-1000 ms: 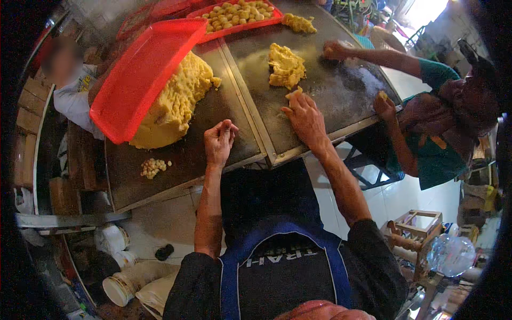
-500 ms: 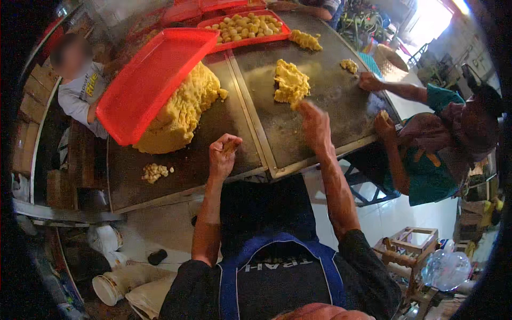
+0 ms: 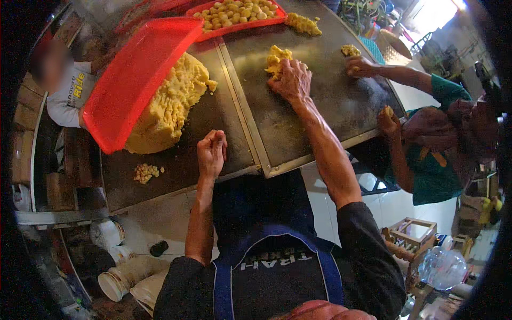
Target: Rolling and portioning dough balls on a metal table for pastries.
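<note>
My right hand (image 3: 294, 81) reaches across the metal tabletop, its fingers curled over a lump of yellow dough (image 3: 277, 54). Part of that lump is hidden beneath the fingers. Closer to me, my left hand (image 3: 212, 153) is raised near the table's front edge, fingers folded in and thumb pressed against them. What it holds, if anything, is out of sight. Left of it sits a large mound of yellow dough (image 3: 169, 109), partly covered by a tilted red tray (image 3: 141, 80). A small heap of pale pieces (image 3: 147, 173) lies in front of the mound.
A red tray (image 3: 242, 33) of round dough balls (image 3: 234, 15) stands at the back, beside another dough lump (image 3: 303, 24). On the right, a co-worker in green (image 3: 434, 173) reaches toward small pale pieces (image 3: 350, 50). Another person (image 3: 74, 98) stands at the left behind the tilted tray.
My right hand has moved left and away from me onto the dough lump. My left hand has turned and shifted slightly left. The co-worker's far hand has shifted a little.
</note>
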A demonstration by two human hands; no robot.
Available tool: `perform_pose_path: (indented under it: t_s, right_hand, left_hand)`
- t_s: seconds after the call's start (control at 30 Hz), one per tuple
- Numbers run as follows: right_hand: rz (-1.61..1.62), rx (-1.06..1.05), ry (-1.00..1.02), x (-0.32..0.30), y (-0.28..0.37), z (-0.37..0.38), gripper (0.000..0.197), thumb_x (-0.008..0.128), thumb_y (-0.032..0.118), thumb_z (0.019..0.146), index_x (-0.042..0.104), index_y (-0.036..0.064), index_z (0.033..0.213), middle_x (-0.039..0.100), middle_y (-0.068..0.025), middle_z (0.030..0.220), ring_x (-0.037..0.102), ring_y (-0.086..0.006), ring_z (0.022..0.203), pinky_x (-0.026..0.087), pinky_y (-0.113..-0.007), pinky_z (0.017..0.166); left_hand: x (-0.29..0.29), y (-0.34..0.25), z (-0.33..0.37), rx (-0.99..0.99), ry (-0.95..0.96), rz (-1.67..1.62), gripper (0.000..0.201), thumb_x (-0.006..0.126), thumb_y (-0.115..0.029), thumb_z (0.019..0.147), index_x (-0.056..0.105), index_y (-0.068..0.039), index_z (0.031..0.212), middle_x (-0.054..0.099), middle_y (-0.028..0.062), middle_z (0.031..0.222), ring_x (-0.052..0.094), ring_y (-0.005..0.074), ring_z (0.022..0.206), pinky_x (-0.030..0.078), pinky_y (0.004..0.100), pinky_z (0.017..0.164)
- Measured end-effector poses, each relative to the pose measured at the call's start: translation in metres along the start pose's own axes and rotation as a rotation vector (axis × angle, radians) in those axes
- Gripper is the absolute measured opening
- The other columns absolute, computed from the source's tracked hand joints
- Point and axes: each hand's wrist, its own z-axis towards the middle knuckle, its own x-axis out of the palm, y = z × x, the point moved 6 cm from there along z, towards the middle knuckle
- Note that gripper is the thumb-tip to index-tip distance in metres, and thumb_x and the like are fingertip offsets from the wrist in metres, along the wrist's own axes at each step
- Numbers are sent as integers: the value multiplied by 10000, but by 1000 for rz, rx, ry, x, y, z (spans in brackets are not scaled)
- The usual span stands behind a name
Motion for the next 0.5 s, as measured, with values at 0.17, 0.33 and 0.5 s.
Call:
perform_pose_path:
  t_s: [0.17,0.33,0.5]
  right_hand:
    - [97,-153,44,-1,-6,-32,483,795,390,756,650,96,1110,658,-131,1059,645,-347,997,471,-509,903]
    - [196,-291,102,-50,24,-74,535,672,545,912,636,87,1185,639,-124,1097,589,-334,1080,445,-480,945]
    - [488,-123,225,-46,5,-92,652,715,534,883,585,75,1327,608,-183,1297,540,-355,1181,447,-452,975]
  left_hand:
    - [1,7,2,-69,-19,11,522,583,-485,1020,581,-51,729,504,-7,690,479,72,486,383,256,435]
    - [-6,-5,-8,-67,-58,93,507,648,-493,981,635,-30,775,549,8,720,492,78,494,393,270,458]
    - [-9,9,-3,-34,-70,115,510,672,-492,965,664,4,843,592,33,797,534,100,544,428,296,512]
